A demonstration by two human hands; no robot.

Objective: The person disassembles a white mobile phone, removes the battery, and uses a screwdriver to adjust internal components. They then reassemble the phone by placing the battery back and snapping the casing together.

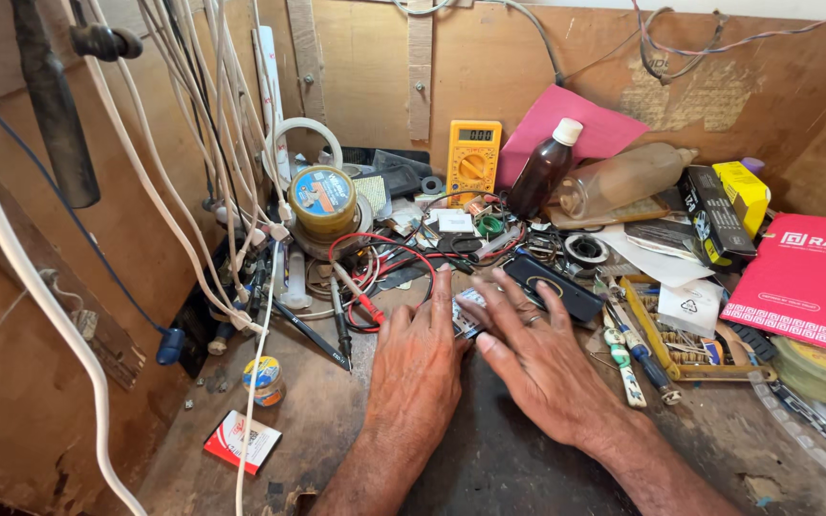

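Nearest us, our left hand (416,368) and right hand (535,358) lie side by side on the dark workbench (489,459), fingers loosely spread. Between their fingertips we pinch a small white-and-blue part (467,311), just in front of a black phone (554,287). Farther back stands a yellow meter (473,159).

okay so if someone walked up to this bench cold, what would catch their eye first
Probably the two hands at the centre: the left hand and right hand lie side by side, fingers on a small white part between them. Next, the yellow multimeter against the back board beside a pink sheet, and the bright red packet at the right edge. White cables hang down the left side.
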